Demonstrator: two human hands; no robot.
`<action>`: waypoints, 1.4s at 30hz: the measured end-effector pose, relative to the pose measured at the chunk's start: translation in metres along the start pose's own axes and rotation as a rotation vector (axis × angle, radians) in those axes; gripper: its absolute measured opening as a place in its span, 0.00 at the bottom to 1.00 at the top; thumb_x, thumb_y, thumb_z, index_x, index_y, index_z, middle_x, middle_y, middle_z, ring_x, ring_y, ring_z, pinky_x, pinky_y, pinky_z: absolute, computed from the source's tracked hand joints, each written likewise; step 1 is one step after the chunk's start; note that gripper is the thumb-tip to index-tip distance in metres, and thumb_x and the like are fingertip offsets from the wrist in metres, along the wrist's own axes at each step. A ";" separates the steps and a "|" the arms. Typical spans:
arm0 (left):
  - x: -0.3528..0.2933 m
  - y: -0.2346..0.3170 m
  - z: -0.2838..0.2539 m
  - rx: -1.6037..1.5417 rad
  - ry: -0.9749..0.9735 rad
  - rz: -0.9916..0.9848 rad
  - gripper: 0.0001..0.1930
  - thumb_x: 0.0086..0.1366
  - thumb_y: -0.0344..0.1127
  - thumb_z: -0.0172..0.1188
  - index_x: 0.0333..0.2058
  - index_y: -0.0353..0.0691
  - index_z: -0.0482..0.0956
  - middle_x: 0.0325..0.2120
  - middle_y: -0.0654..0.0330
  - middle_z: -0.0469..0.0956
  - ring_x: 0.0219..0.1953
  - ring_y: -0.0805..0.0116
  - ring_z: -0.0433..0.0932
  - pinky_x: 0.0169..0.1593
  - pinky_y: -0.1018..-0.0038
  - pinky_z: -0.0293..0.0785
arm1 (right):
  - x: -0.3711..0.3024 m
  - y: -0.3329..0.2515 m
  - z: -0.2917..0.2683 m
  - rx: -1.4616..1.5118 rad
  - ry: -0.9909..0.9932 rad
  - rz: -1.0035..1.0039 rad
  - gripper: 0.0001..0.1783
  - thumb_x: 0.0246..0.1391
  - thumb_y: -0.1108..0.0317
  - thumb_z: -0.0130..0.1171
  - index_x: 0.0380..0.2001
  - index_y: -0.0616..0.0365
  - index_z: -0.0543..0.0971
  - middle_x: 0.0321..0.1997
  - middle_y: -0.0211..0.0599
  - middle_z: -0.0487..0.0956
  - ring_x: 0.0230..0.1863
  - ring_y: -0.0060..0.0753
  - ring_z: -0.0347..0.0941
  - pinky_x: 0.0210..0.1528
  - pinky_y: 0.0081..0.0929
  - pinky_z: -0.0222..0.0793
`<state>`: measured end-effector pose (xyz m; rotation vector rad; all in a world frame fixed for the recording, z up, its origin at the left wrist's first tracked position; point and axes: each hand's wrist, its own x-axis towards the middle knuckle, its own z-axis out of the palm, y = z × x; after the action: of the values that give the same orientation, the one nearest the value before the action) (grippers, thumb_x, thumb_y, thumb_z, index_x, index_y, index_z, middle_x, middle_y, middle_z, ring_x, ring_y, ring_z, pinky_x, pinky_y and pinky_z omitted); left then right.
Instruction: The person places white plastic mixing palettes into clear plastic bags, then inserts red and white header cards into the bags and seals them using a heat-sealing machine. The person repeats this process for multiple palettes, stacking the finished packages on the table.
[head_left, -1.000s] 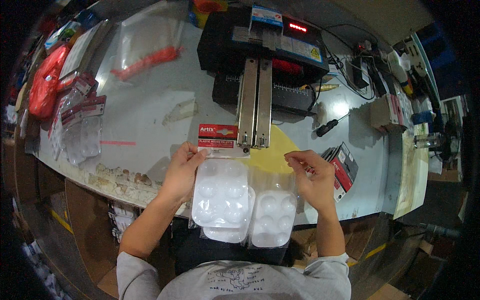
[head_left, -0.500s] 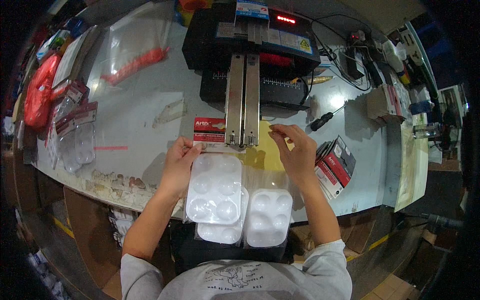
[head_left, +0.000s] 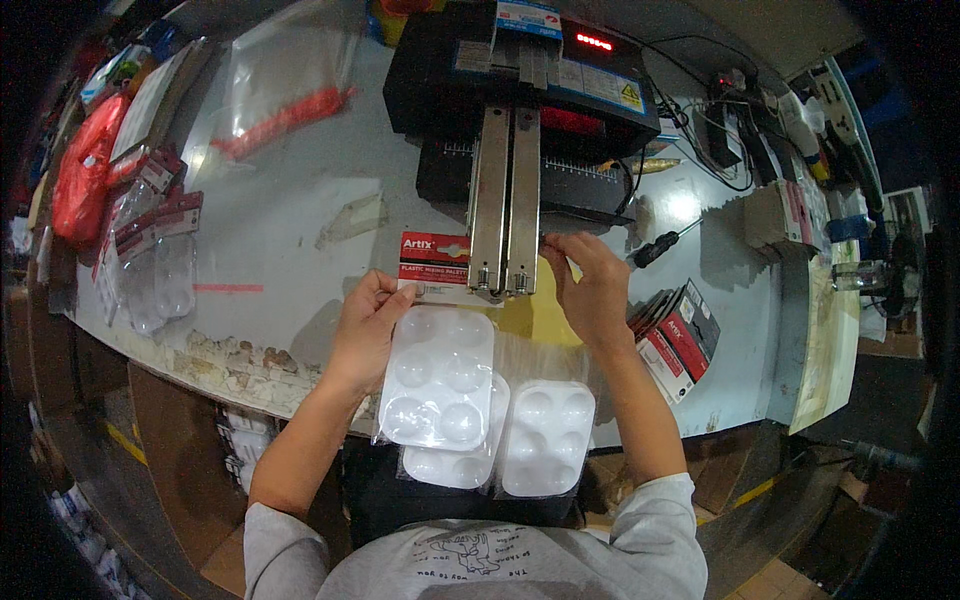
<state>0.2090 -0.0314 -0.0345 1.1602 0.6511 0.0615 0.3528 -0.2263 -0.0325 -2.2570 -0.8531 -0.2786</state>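
My left hand (head_left: 368,328) pinches the lower left edge of a red, black and white header card (head_left: 430,258). Below the card hangs a clear bag with a white plastic paint palette (head_left: 438,372) of round wells. The card's right side goes under the two metal arms (head_left: 488,195) of a black electric stapling machine (head_left: 425,85). My right hand (head_left: 595,300) is at the arms' right side, thumb and forefinger closed; whatever they hold is hidden. A second bagged palette (head_left: 445,467) lies partly beneath the first, and a third bagged palette (head_left: 546,435) is to its right.
Header cards (head_left: 672,345) lie fanned beside my right forearm, with a black screwdriver (head_left: 660,245) beyond them. More bagged palettes (head_left: 155,280) and a red bag (head_left: 88,175) are at left. Cables (head_left: 690,130) run behind at right. A yellow patch (head_left: 545,310) covers the table under the arms.
My right hand has moved left, closer to the metal arms, and its fingers have drawn together. My left hand still grips the card. The whole view has shifted slightly.
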 end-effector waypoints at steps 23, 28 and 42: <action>-0.012 0.036 -0.101 0.315 0.285 0.128 0.12 0.60 0.34 0.56 0.40 0.35 0.71 0.31 0.60 0.73 0.38 0.71 0.72 0.44 0.78 0.66 | -0.101 0.045 -0.142 -0.114 -0.191 0.502 0.48 0.35 0.64 0.70 0.59 0.66 0.59 0.64 0.56 0.57 0.64 0.44 0.56 0.61 0.32 0.57; -0.050 0.019 -0.057 1.138 0.439 0.573 0.17 0.51 0.37 0.63 0.37 0.34 0.72 0.38 0.50 0.70 0.41 0.53 0.71 0.45 0.65 0.67 | -0.101 0.056 -0.136 -0.223 -0.133 0.492 0.47 0.30 0.63 0.72 0.57 0.65 0.63 0.58 0.52 0.66 0.59 0.47 0.63 0.57 0.31 0.60; -0.100 0.023 0.024 0.168 -0.209 0.021 0.05 0.65 0.29 0.51 0.34 0.33 0.71 0.32 0.58 0.81 0.28 0.82 0.73 0.33 0.84 0.69 | -0.038 -0.076 -0.102 0.204 -0.269 0.211 0.34 0.37 0.42 0.65 0.39 0.60 0.75 0.31 0.42 0.78 0.31 0.37 0.77 0.34 0.28 0.71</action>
<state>0.1457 -0.0785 0.0353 1.3152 0.4653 -0.0971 0.2788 -0.2728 0.0674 -2.1959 -0.7311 0.2048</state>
